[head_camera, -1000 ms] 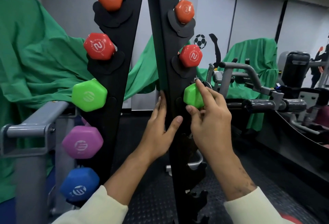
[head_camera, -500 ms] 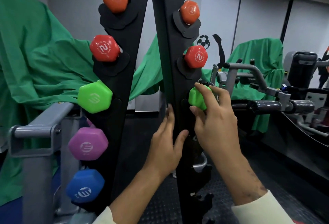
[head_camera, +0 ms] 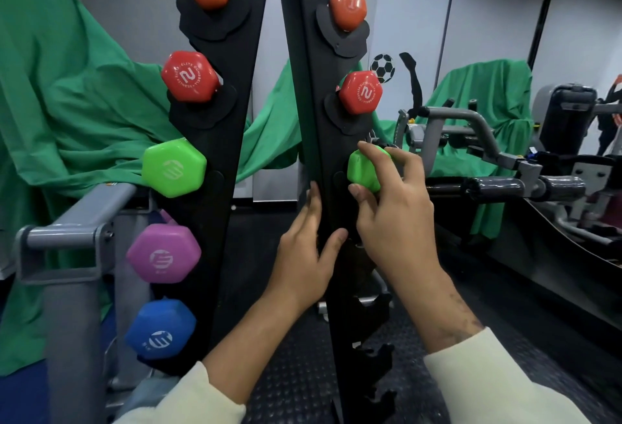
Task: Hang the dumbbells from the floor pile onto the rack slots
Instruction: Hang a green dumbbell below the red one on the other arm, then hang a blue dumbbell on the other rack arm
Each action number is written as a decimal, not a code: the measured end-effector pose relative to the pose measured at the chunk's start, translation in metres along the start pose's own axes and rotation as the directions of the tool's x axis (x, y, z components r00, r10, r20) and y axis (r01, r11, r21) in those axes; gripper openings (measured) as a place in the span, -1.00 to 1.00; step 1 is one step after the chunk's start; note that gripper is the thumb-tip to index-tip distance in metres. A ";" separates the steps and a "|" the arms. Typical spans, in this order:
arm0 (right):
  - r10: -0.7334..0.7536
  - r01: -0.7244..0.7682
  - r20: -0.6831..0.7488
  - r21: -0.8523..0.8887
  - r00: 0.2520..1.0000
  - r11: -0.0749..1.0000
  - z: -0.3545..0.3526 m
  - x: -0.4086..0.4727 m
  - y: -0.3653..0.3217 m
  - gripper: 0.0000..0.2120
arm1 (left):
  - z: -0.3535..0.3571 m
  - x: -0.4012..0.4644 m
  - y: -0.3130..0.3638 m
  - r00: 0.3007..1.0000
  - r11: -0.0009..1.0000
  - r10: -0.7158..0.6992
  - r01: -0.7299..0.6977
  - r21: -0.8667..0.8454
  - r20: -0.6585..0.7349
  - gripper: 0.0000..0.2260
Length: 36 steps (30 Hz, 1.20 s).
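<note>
On the black rack [head_camera: 313,93], at the third slot down its right upright, we hold the green dumbbell [head_camera: 361,173] in our right hand [head_camera: 395,221], whose grip curls around the head, forefinger above and thumb below. Just below that slot, our left hand [head_camera: 304,255] rests on the rack's inner edge, fingers straight, thumb spread, grasping nothing.

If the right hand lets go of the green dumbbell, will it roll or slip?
Probably no rolling: the green dumbbell has flat hexagonal faces. Its glossy coating may slip in the right hand. Likely heavy for its size.
</note>
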State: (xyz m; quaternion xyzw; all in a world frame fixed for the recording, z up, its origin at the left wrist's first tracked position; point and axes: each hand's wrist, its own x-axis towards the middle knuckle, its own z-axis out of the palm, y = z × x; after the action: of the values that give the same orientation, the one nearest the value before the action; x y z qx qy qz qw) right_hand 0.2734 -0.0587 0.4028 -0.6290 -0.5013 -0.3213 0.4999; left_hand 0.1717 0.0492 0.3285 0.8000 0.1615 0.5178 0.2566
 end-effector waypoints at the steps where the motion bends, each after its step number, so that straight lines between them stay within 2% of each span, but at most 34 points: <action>1: 0.001 -0.001 -0.002 0.014 1.000 1.000 -0.001 0.000 0.000 -0.46 | -0.001 0.000 0.001 1.000 1.000 -0.006 0.006 0.002 0.000 -0.28; 6: 0.005 -0.005 0.011 0.057 1.000 0.998 -0.002 -0.004 -0.001 -0.46 | -0.005 -0.001 0.004 0.999 0.999 -0.036 0.036 0.001 0.012 -0.26; 10: 0.009 -0.013 0.035 0.111 0.999 0.994 -0.002 -0.008 -0.002 -0.41 | -0.011 -0.003 0.011 0.997 0.996 -0.083 0.083 -0.015 0.004 -0.37; 15: 0.009 -0.017 0.063 0.138 0.998 0.990 -0.002 -0.017 0.002 -0.28 | -0.024 -0.010 0.021 0.998 0.997 -0.067 0.067 0.042 -0.003 -0.47; 19: 0.051 -0.059 0.068 0.123 0.996 0.991 0.000 -0.034 0.005 -0.21 | -0.027 -0.023 0.015 0.986 0.979 -0.166 0.162 0.125 0.023 -0.41; 23: 0.059 -0.060 0.010 0.158 0.998 0.986 -0.004 -0.056 0.002 -0.37 | -0.028 -0.047 -0.001 0.964 0.950 -0.264 0.252 0.185 0.044 -0.37; 26: 0.051 -0.053 0.021 0.170 0.999 0.984 -0.006 -0.072 -0.003 -0.45 | -0.031 -0.066 -0.008 0.949 0.926 -0.315 0.299 0.230 0.033 -0.37; 31: 0.080 -0.099 0.102 0.197 0.992 0.975 0.001 -0.107 -0.007 -0.53 | -0.036 -0.100 -0.021 0.925 0.895 -0.374 0.342 0.287 0.066 -0.35; 36: 0.125 -0.175 0.262 0.180 0.957 0.968 0.013 -0.162 -0.005 -0.58 | -0.039 -0.150 -0.038 0.902 0.860 -0.420 0.358 0.363 0.105 -0.38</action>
State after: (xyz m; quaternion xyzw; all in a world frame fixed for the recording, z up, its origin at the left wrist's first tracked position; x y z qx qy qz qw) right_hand 0.2205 -0.0962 0.2541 -0.6467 -0.5404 -0.1486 0.5173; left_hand 0.0752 0.0110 0.2076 0.8260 0.3818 0.3452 0.2298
